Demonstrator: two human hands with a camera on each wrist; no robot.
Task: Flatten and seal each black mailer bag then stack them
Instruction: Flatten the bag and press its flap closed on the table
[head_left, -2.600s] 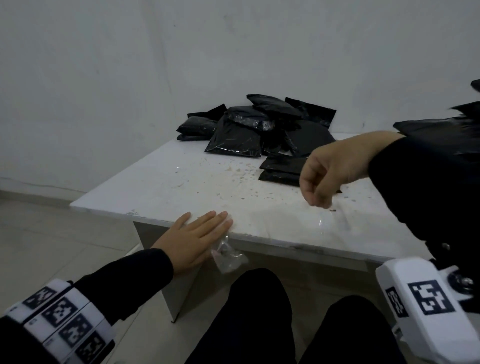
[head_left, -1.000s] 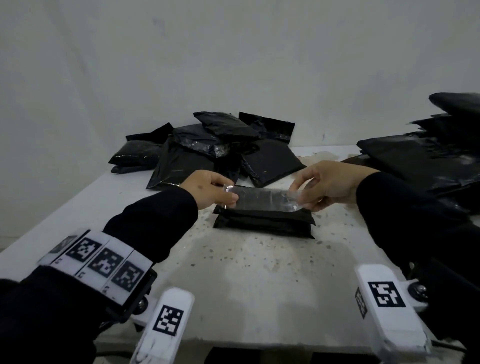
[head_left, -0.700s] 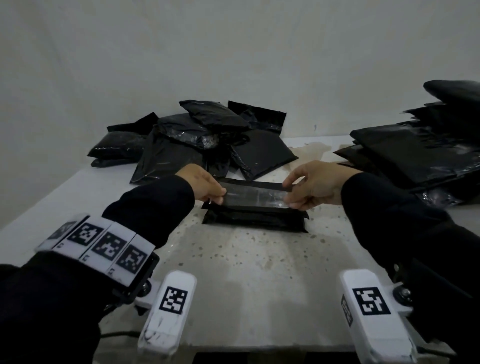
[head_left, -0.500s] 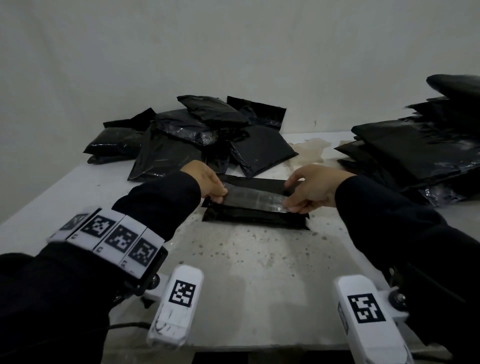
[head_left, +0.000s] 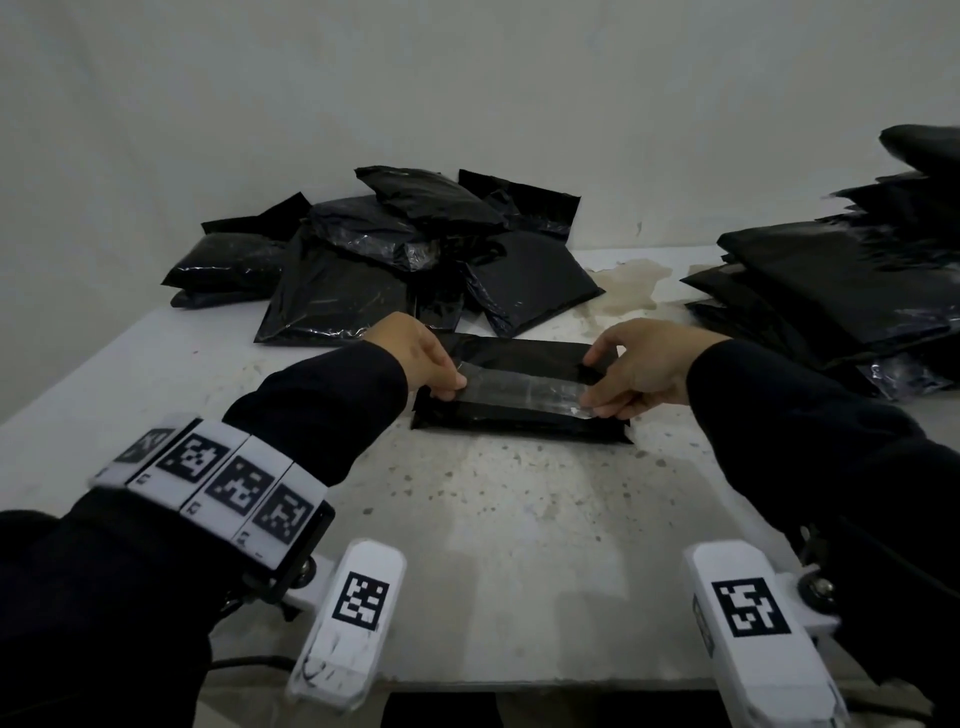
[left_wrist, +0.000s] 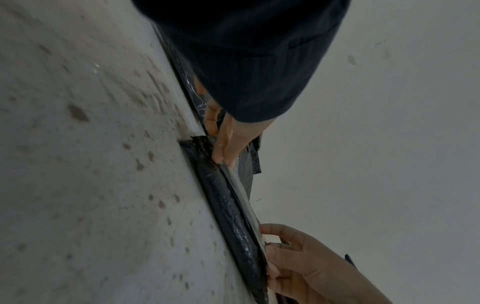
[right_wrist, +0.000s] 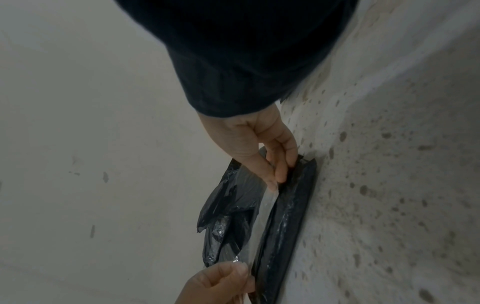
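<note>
Pale wall and speckled white tabletop (head_left: 467, 545) frame the work. At far left, a loose heap of unsealed mailers (head_left: 384, 260) lies against the wall. Left hand (head_left: 421, 358) pinches the left end of a clear tape strip (head_left: 519, 389); the strip spans the folded black mailer bag (head_left: 519, 410), which lies flat at the tabletop's centre. Right hand (head_left: 639, 369) pinches the strip's right end between thumb and fingers. At far right, a stack of finished bags (head_left: 841, 291) rests well apart from the work.

Risk, as a judgement: the strip appears taut and only partly laid down, so uneven lowering could trap a wrinkle or let the tape stick to itself or to a fingertip; a slack fold beneath may spring open before the tape bonds.

Compared with the frame a second earlier, the strip sits lower, closer to the bag's top face, and both hands have dropped with it, keeping their pinch. In the earliest frame, no bag lay before the person.
</note>
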